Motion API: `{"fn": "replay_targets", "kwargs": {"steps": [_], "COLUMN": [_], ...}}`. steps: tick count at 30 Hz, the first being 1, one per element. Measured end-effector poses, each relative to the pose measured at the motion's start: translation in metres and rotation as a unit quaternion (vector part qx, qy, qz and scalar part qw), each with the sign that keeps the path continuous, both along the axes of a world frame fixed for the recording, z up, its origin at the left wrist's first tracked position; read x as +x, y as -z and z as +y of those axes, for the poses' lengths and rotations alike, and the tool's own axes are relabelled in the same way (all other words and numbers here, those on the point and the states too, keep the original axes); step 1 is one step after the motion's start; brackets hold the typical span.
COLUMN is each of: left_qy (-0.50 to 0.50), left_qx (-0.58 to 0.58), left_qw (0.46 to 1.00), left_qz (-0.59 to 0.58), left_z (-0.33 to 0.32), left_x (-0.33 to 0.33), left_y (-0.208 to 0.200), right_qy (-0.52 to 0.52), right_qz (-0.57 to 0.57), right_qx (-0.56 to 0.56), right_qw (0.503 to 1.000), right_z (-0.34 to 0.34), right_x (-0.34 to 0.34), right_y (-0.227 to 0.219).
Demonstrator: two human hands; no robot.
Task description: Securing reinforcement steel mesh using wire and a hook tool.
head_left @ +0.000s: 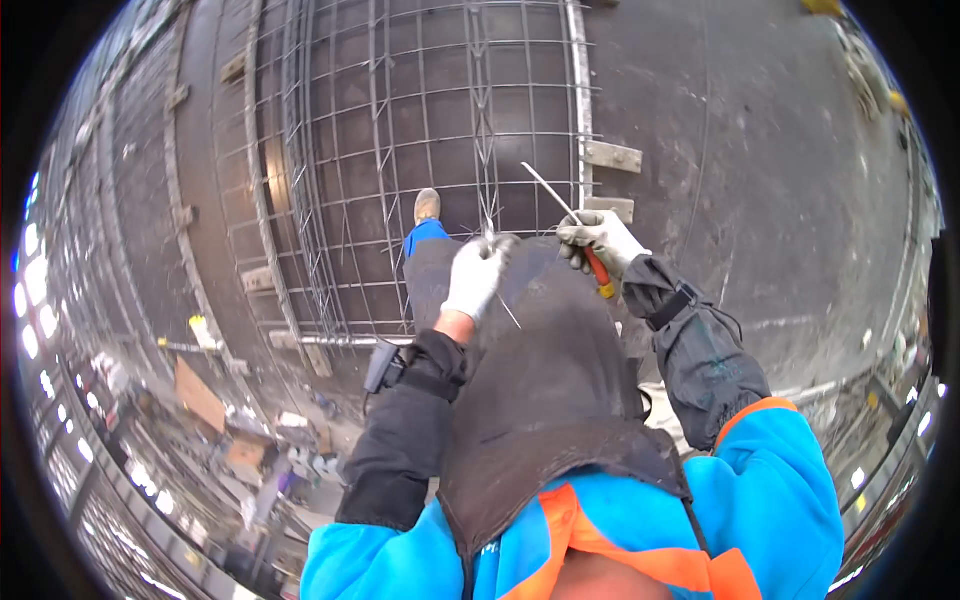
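Observation:
My right hand (pixel 590 238), in a pale work glove with grey fingers, is closed round a long-shafted hand tool. The handle (pixel 597 267) is orange with a yellow end. Its thin metal shaft (pixel 548 188) points up and left over the steel mesh; its tip is too small to read. My left hand (pixel 478 272), in a white glove, pinches a thin wire (pixel 510 312) whose end sticks out below the fingers. The rebar mesh (pixel 425 130) with lattice girders (pixel 482 110) lies just beyond both hands.
A metal formwork rail (pixel 580 90) edges the mesh, with blocks (pixel 612 157) beside it. More rails (pixel 262 170) run along the left. My boot (pixel 427 205) stands within the mesh. Boards and clutter (pixel 245 450) lie at lower left.

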State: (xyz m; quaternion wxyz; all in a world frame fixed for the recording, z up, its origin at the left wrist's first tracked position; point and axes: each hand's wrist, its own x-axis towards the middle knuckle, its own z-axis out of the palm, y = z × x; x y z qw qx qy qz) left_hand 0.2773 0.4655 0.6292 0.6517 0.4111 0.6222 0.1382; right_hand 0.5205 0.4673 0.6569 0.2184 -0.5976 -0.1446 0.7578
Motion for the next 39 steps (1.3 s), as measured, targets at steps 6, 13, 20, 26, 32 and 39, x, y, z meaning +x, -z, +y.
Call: {"fn": "replay_targets", "kwargs": {"steps": [6,13,20,26,32,39], "left_qy": [-0.101,-0.139,-0.153,-0.241,-0.353,-0.428], "left_qx": [-0.176,-0.253,-0.22,-0.185,-0.167,-0.182], "left_qw": [0.975,0.949,0.951,0.937,0.913,0.881], "left_qz": [-0.089,-0.123,-0.158,-0.171,-0.121,-0.091], "left_z": [-0.09,-0.153,-0.222,-0.281,-0.32,-0.307], "left_x": [0.058,0.085,0.078,0.059,0.045,0.034], "left_y": [-0.04,-0.042,-0.021,-0.024,0.011,0.161], "right_qy": [0.064,0.016,-0.097,-0.192,-0.2,-0.384], "right_qz": [0.005,-0.042,-0.075,-0.11,-0.153,-0.261], "right_qx": [0.016,-0.019,-0.021,0.018,0.095,0.227], "right_qw": [0.998,0.999,0.992,0.975,0.963,0.856], "right_z": [-0.034,-0.095,-0.129,-0.164,-0.164,-0.127], "right_x": [0.021,0.048,0.048,0.034,0.042,0.054], "right_y": [0.017,0.023,0.026,0.013,0.017,0.188]}}
